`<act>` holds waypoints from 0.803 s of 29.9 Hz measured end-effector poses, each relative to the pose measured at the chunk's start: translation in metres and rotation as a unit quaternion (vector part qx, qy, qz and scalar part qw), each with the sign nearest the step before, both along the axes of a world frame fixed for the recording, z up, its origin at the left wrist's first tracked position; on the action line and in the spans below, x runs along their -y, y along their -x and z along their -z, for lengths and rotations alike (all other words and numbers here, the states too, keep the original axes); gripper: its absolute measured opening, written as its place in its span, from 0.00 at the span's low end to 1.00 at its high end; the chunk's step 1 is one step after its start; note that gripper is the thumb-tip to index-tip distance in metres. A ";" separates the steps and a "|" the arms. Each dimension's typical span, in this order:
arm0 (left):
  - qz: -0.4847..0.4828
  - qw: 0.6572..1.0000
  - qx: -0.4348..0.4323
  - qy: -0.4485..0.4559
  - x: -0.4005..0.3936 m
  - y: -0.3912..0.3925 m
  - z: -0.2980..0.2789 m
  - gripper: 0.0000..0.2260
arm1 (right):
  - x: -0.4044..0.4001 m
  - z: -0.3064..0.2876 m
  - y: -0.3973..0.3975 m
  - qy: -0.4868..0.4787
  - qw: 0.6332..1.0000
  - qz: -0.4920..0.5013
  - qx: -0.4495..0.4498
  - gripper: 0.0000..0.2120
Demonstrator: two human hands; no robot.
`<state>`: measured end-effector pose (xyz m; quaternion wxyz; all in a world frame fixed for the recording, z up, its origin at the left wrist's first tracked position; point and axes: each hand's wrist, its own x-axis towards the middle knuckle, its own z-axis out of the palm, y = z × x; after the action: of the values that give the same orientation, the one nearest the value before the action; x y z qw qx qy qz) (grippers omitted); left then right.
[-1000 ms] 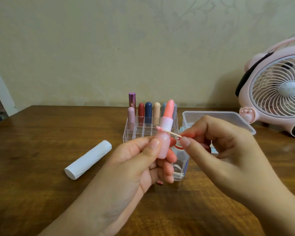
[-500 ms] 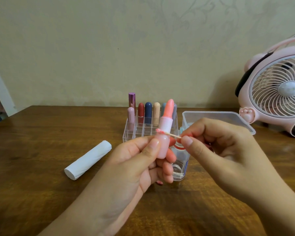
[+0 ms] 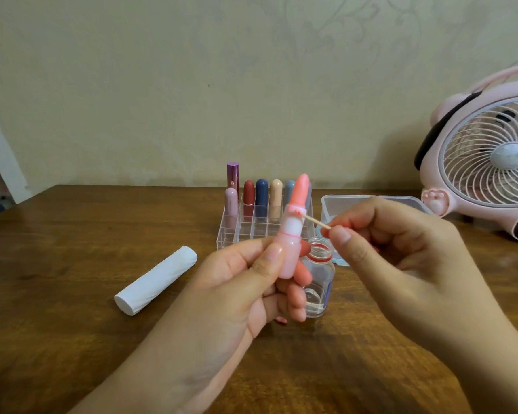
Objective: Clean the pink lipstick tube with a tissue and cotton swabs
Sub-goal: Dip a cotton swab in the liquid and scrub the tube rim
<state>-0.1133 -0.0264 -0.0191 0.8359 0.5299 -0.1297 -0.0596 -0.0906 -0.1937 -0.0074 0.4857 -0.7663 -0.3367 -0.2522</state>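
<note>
My left hand (image 3: pixel 245 282) holds the pink lipstick tube (image 3: pixel 290 237) upright by its base, the coral stick extended above a smeared collar. My right hand (image 3: pixel 395 258) pinches a wooden cotton swab (image 3: pixel 315 220) between thumb and forefinger. The swab's tip touches the right side of the tube's upper collar. A rolled white tissue (image 3: pixel 156 280) lies on the wooden table (image 3: pixel 72 249) to the left of my hands.
A small open glass bottle (image 3: pixel 319 282) with clear liquid stands just behind my left fingers. A clear organizer (image 3: pixel 251 228) with several lipsticks sits behind it. A clear plastic box (image 3: pixel 371 201) and a pink desk fan (image 3: pixel 485 162) stand at the right.
The swab tip has shifted from the tube's lower ring on the left up to the upper collar on the right. Both hands stay roughly in place.
</note>
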 end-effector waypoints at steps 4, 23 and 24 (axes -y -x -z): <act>-0.006 1.000 0.002 -0.003 0.000 0.000 0.000 0.10 | 0.000 0.000 0.003 0.040 0.999 -0.017 -0.002 0.07; -0.033 0.997 0.041 -0.059 0.000 0.001 0.000 0.07 | -0.001 0.000 0.003 0.057 0.998 0.004 0.020 0.07; -0.035 0.997 0.044 -0.061 0.000 0.001 0.000 0.07 | -0.001 0.000 0.003 0.053 0.998 0.000 0.016 0.07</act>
<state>-0.1144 -0.0261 -0.0194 0.7972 0.5861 -0.1437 -0.0149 -0.0935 -0.1926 -0.0073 0.4388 -0.7867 -0.3576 -0.2462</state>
